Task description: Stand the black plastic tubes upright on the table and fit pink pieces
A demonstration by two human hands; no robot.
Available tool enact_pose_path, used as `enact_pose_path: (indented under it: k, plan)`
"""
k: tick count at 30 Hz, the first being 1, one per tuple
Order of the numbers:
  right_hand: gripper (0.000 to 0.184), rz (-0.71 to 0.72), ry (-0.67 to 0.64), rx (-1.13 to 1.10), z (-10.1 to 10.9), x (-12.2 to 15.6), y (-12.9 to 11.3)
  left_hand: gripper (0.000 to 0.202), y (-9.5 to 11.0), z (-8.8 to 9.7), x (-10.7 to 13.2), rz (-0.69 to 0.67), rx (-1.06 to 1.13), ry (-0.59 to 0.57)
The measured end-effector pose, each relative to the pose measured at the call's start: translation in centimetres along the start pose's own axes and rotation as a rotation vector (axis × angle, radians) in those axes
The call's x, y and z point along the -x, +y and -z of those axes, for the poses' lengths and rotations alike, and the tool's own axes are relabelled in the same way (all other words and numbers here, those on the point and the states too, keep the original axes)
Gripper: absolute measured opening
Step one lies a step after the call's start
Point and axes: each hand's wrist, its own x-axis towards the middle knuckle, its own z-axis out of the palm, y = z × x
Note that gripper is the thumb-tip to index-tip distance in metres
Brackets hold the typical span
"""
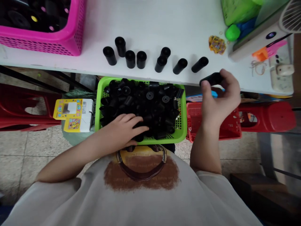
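Note:
Between the thumb and fingers of my right hand (219,100) is a black cylindrical piece (212,78), held nearly level just off the table's front edge. My left hand (128,127) lies over the near side of a green basket (184,125), its fingers apart on loose black plastic pieces (141,99) that fill it. Some fingertips there are partly lost among the dark parts. Several black cylinders (141,59) stand in an uneven row along the white table's edge, the rightmost cylinder (199,64) closest to my right hand.
A pink basket (77,40) with black parts sits at the table's left. On the right are a small pile of yellow cards (216,44), a green ball (232,32) and a white fan (254,34). Below stand a red basket (230,133), red stools (268,116) and a yellow-white box (81,114).

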Motion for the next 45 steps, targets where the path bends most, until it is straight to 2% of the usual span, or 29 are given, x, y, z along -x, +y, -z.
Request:
enact_pose_path:
  k: [1, 3, 6, 8, 11, 14, 16, 19, 21, 23, 26, 29, 32, 36, 42, 45]
  plan:
    - [0.046, -0.016, 0.148, 0.089, 0.0, -1.1, 1.7, 0.048, 0.0, -0.5, 0.2, -0.021, -0.048, -0.043]
    - [0.046, -0.093, 0.282, 0.181, -0.4, -2.9, 4.4, 0.045, 0.0, -1.6, 0.4, -0.002, -0.090, -0.053]
    - [0.049, -0.197, 0.227, 0.176, -1.7, -4.6, 5.5, 0.043, -0.3, -2.7, 0.1, 0.019, -0.108, -0.019]
    - [0.061, -0.179, 0.164, 0.137, -2.2, -5.3, 4.7, 0.041, -0.3, -3.0, -0.3, 0.003, -0.157, -0.003]
    - [0.076, -0.036, 0.146, 0.082, -2.1, -5.3, 2.0, 0.035, -0.3, -3.2, -1.1, -0.021, -0.234, 0.025]
    - [0.065, 0.066, 0.229, 0.061, -1.6, -3.6, -1.4, 0.027, -0.7, -3.4, -1.9, -0.011, -0.193, 0.075]
    - [0.056, 0.094, 0.197, 0.045, -1.3, -1.7, -3.7, 0.024, -1.2, -3.5, -2.3, 0.031, -0.088, 0.125]
    - [0.038, 0.191, -0.044, -0.007, -1.2, 1.6, -6.8, 0.036, -1.9, -2.9, -2.4, 0.133, 0.191, 0.241]
    - [0.028, 0.290, -0.242, -0.056, -1.3, 3.5, -8.3, 0.047, -2.0, -2.0, -2.4, 0.245, 0.475, 0.342]
    - [0.027, 0.330, -0.389, -0.116, -1.7, 5.0, -9.3, 0.059, -1.8, -1.0, -2.6, 0.367, 0.836, 0.443]
    - [0.027, 0.276, -0.472, -0.210, -2.5, 6.4, -10.1, 0.073, -0.9, 0.1, -3.5, 0.526, 1.356, 0.511]
    - [0.024, 0.222, -0.482, -0.259, -3.3, 7.2, -10.7, 0.074, 0.0, 0.2, -4.6, 0.639, 1.652, 0.513]
    - [0.025, 0.200, -0.481, -0.289, -3.7, 7.4, -11.5, 0.072, 0.7, -0.5, -5.0, 0.699, 1.761, 0.513]
    - [0.033, 0.242, -0.509, -0.269, -4.2, 7.3, -12.2, 0.075, 1.2, -1.3, -5.1, 0.749, 1.792, 0.481]
    - [0.039, 0.412, -0.500, -0.203, -5.3, 7.7, -11.9, 0.064, 1.6, -1.5, -5.5, 0.826, 1.894, 0.578]
    - [0.040, 0.494, -0.473, -0.085, -5.6, 8.0, -12.0, 0.060, 1.9, -1.4, -5.6, 0.861, 1.907, 0.595]
